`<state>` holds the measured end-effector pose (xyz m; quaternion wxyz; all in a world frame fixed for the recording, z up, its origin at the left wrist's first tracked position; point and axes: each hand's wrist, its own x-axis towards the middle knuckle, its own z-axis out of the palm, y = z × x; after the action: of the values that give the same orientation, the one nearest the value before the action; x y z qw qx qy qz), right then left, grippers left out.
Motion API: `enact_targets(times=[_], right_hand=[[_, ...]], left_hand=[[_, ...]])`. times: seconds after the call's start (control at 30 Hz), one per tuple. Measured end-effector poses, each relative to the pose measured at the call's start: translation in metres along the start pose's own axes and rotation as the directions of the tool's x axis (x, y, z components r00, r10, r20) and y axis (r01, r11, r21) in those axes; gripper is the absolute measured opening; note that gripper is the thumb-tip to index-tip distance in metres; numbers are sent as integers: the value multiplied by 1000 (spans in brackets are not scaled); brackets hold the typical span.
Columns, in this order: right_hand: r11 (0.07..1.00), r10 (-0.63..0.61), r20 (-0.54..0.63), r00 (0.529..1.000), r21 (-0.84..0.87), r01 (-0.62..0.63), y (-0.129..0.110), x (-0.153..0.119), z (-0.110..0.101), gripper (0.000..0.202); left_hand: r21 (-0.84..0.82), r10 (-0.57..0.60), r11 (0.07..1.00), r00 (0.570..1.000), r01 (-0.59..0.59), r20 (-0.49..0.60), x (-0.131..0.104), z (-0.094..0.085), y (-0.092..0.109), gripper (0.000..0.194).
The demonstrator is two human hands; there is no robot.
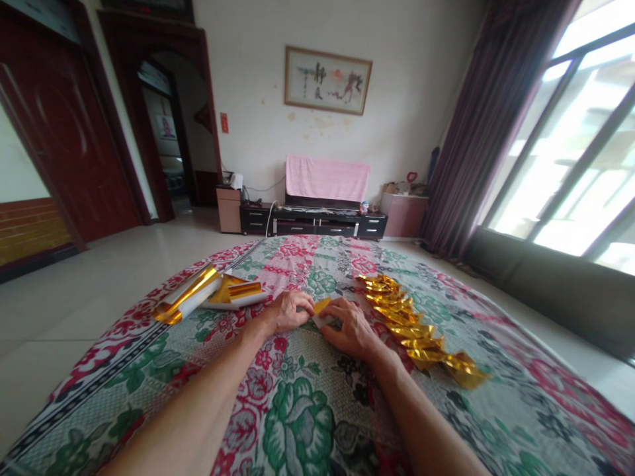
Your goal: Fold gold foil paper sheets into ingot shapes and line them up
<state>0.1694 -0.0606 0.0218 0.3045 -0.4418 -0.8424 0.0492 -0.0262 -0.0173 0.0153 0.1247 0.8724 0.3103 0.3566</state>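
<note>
A small piece of gold and white paper (322, 306) lies between my hands at the middle of the patterned cloth (297, 423). My left hand (290, 311) has its fingers curled and pressed together at the paper's left edge. My right hand (348, 325) pinches the paper from the right, thumb below and fingers above. To the right stretches a row of several folded gold foil pieces (417, 330). Left of my hands are a curled gold and white sheet (191, 294) and a second partly rolled one (238, 293).
Beyond the cloth's far edge stands a low black cabinet (317, 225) with a pink cloth (327, 177) over something on top. A purple curtain (489, 125) and a window are at the right. Dark red doors (64, 125) are at the left.
</note>
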Motion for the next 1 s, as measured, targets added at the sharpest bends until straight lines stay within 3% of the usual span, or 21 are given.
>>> enact_targets(times=[0.23, 0.77, 1.0], right_hand=[[998, 64, 24, 998, -1, -64, 3, 2, 5, 21], [999, 44, -35, 998, 32, -43, -2, 4, 3, 13], [996, 76, -17, 997, 50, -75, -4, 4, 0, 9]], left_hand=[[-15, -21, 1000, 1000, 21, 12, 0, 0, 0, 22], [-33, -15, 999, 999, 16, 31, 0, -2, 2, 14], [44, -22, 999, 999, 21, 25, 2, 3, 5, 7]])
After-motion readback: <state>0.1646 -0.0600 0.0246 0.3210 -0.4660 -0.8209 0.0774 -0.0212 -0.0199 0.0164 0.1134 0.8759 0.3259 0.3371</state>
